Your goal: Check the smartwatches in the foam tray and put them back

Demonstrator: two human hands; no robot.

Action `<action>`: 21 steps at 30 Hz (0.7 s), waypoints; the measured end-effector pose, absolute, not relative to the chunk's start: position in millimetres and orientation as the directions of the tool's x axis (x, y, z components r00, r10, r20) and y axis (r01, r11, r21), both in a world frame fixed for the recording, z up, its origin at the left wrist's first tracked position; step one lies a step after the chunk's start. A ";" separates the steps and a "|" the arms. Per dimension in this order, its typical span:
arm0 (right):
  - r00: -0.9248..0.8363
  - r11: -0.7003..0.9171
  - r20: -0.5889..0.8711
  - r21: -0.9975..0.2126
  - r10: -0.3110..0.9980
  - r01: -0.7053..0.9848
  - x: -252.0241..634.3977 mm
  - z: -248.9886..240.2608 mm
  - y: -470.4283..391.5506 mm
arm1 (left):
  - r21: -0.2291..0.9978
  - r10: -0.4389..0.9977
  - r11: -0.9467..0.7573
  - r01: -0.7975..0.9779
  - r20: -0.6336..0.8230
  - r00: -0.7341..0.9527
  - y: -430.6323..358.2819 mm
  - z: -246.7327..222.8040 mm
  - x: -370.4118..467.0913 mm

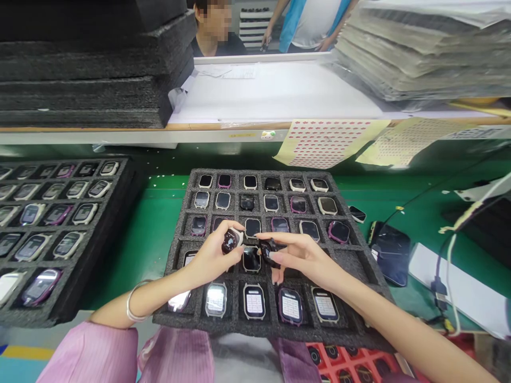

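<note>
A black foam tray (181, 234) lies before me, its square pockets holding several watch bodies with white, black or purple frames. Over its middle, my left hand (215, 252) pinches a light-framed watch (232, 241) with a dark, lit face turned up. Just right of it, my right hand (301, 254) has its fingers around a black watch (268, 252). The two watches are apart. Below and between the hands sits a dark-screened watch (251, 259) in its pocket. Along the tray's near row, several screens are lit white.
Another filled foam tray (85, 252) stands at the left. Black foam stacks (88, 69) and wrapped sheets (423, 50) rest on the shelf (279, 90). A phone (389, 252) and cables (439, 276) lie right. A red tray (359, 364) is below. Two people are beyond the shelf.
</note>
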State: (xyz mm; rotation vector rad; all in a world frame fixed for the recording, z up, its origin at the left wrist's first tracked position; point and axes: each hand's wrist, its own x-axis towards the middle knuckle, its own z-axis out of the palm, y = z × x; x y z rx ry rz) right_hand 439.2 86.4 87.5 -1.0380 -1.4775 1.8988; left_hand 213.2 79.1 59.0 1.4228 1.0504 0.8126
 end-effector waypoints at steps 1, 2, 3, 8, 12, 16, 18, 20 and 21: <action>-0.576 -0.288 -0.252 -0.957 0.778 0.030 439.0 86.2 86.4 | 0.990 0.928 0.044 0.134 -0.090 0.362 79.1 58.7 213.8; -0.578 -0.308 -0.249 -0.952 0.777 -0.004 438.7 85.1 86.6 | 0.993 0.926 0.061 0.104 -0.095 0.365 79.1 58.3 214.5; -0.582 -0.331 -0.247 -0.943 0.775 -0.041 438.4 84.1 86.8 | 0.995 0.921 0.081 0.062 -0.099 0.376 79.2 57.9 215.2; -0.577 -0.400 -0.249 -0.904 0.778 -0.149 437.1 80.2 88.9 | 0.963 0.890 0.207 -0.170 -0.114 0.441 80.5 57.2 218.3; -0.529 -0.366 -0.237 -0.918 0.815 -0.152 436.4 75.9 89.4 | 0.938 0.895 0.263 -0.224 -0.151 0.419 80.5 59.7 218.9; -0.521 -0.375 -0.256 -0.917 0.814 -0.136 435.9 74.1 88.6 | 0.940 0.893 0.261 -0.218 -0.150 0.425 79.8 61.5 219.1; -0.519 -0.386 -0.271 -0.914 0.811 -0.126 435.8 74.9 88.1 | 0.942 0.889 0.261 -0.213 -0.148 0.433 79.7 61.9 219.2; -0.510 -0.393 -0.285 -0.912 0.812 -0.116 435.7 75.7 87.8 | 0.944 0.889 0.258 -0.207 -0.147 0.434 79.7 62.2 219.2; -0.504 -0.396 -0.291 -0.911 0.813 -0.113 435.7 76.0 87.7 | 0.945 0.889 0.255 -0.204 -0.146 0.433 79.7 62.3 219.2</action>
